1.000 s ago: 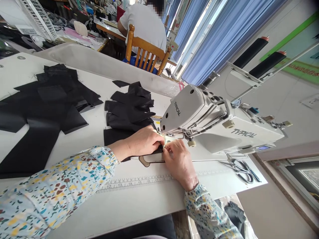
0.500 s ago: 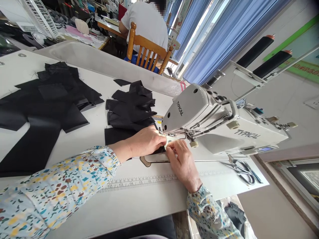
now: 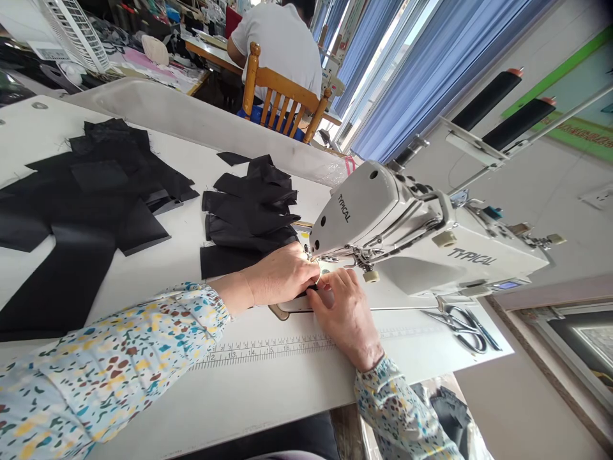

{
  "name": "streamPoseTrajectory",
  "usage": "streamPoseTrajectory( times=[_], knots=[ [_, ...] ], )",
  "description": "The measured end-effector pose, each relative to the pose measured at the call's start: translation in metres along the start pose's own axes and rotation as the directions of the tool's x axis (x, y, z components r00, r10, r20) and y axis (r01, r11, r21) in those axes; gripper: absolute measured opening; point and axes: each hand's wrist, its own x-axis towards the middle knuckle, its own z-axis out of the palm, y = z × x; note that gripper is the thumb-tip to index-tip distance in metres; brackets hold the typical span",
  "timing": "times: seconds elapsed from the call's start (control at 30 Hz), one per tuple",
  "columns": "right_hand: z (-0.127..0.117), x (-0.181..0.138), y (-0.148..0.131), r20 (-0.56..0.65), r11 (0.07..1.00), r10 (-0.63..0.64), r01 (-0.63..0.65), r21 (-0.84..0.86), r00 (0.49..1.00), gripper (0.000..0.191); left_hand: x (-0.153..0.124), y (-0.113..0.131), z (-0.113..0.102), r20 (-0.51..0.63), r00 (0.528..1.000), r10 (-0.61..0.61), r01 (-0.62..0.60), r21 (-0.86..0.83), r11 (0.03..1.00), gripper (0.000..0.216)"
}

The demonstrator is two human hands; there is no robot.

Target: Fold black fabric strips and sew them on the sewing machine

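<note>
Beneath the head of a white sewing machine (image 3: 366, 201), my two hands meet at the needle area. My left hand (image 3: 281, 273) is closed, its fingertips pressed together beside the presser foot on a black fabric piece (image 3: 310, 289). Thumb and fingers of my right hand (image 3: 348, 314) pinch the near edge of the same piece, just right of the left fingertips. Only a small dark strip of it shows between the hands; the rest is hidden. Overlapping black fabric pieces (image 3: 251, 207) lie just beyond my left hand.
A larger pile of black fabric (image 3: 90, 198) lies at the left on the white table (image 3: 268, 402). Scissors (image 3: 462, 329) rest near its right end. Two black thread cones (image 3: 520, 121) stand behind the machine. A person (image 3: 282, 45) sits on a wooden chair (image 3: 287, 96) beyond.
My right hand has shifted slightly left along the fabric edge, its thumb now nearer my left fingers. My left hand stays almost in place. The view has shifted slightly.
</note>
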Motion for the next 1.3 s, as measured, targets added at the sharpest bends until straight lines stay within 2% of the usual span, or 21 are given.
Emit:
streamPoseTrajectory(
  times=[0.27, 0.5, 0.63, 0.83, 1.3],
  knots=[
    [0.0009, -0.0009, 0.0007, -0.024, 1.0, -0.016, 0.016, -0.009, 1.0, 0.01, 0.0014, 0.0003, 0.0045, -0.023, 1.0, 0.016, -0.015, 0.013, 1.0, 0.022],
    [0.001, -0.0029, 0.0002, -0.006, 1.0, 0.006, -0.006, -0.002, 1.0, 0.01, 0.0016, 0.0, 0.004, -0.016, 1.0, -0.001, 0.001, -0.018, 1.0, 0.022],
    [0.0023, -0.0028, 0.0005, -0.009, 1.0, 0.011, -0.011, 0.0, 1.0, 0.011, 0.001, 0.0005, 0.0021, -0.005, 1.0, -0.004, 0.004, -0.033, 0.999, 0.032],
    [0.0023, -0.0027, 0.0006, -0.024, 1.0, 0.011, -0.011, 0.01, 1.0, 0.015, 0.0022, 0.0, 0.0035, -0.022, 1.0, -0.011, 0.01, -0.04, 0.999, 0.02],
    [-0.0026, -0.0017, 0.0016, 0.001, 0.995, -0.004, 0.003, 0.099, 1.0, 0.016, 0.0018, 0.0026, -0.0013, 0.023, 0.999, -0.037, 0.039, -0.09, 0.995, 0.027]
  ],
)
